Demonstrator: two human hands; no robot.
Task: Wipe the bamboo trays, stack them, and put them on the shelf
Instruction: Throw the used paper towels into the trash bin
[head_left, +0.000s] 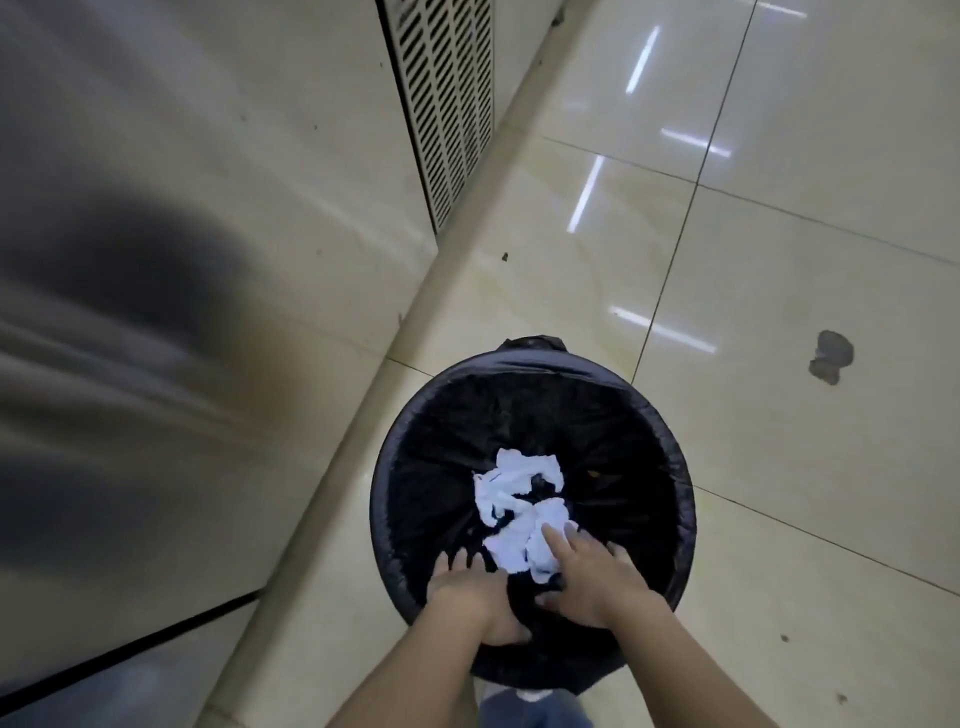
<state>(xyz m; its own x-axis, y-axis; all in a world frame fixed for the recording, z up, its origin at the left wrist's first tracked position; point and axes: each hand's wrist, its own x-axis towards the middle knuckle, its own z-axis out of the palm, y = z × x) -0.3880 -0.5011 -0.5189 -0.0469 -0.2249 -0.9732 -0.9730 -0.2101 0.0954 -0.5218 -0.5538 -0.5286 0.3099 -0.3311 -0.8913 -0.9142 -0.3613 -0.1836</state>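
No bamboo tray is in view. I look straight down into a round bin (530, 364) lined with a black bag. Crumpled white wipes (519, 499) lie inside it. My left hand (470, 592) hangs over the bin's near edge, fingers spread and pointing down into the liner, with nothing in it. My right hand (587, 577) is beside it with its fingers apart, the index finger and thumb lying over the nearest part of the white wipes. I cannot tell whether it touches them.
A stainless steel cabinet (130, 312) fills the left side, with a slotted vent panel (447, 104) beyond it. A beige kerb (415, 332) runs diagonally along its foot. Glossy cream floor tiles (779, 234) lie to the right, with a grey stain (831, 356).
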